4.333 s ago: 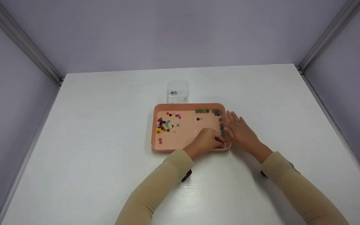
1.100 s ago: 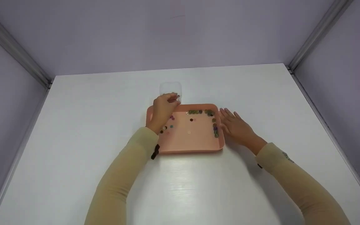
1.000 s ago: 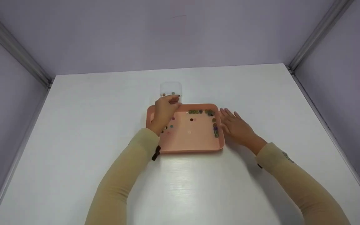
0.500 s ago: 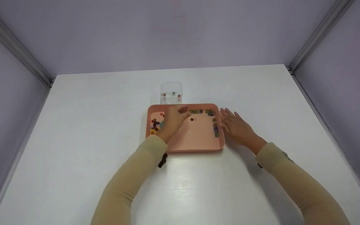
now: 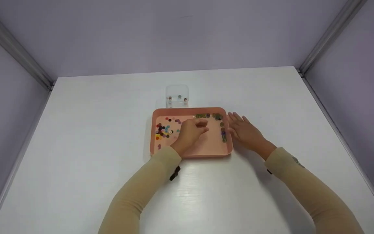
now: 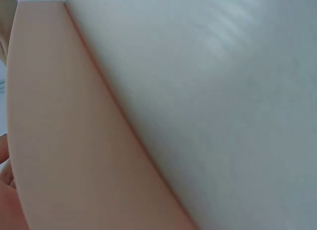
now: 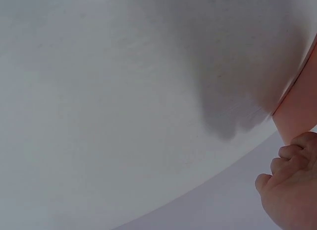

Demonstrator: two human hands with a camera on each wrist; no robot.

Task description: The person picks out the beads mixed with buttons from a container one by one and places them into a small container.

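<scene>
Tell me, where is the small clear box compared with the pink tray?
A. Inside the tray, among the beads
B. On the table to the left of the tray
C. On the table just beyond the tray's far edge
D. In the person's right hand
C: the head view shows the clear box standing on the white table just past the far rim of the pink tray.

A plain recording booth. Bare lilac walls (image 5: 180, 32) with metal corner rails (image 5: 15, 48) enclose a white table (image 5: 76, 130).
</scene>
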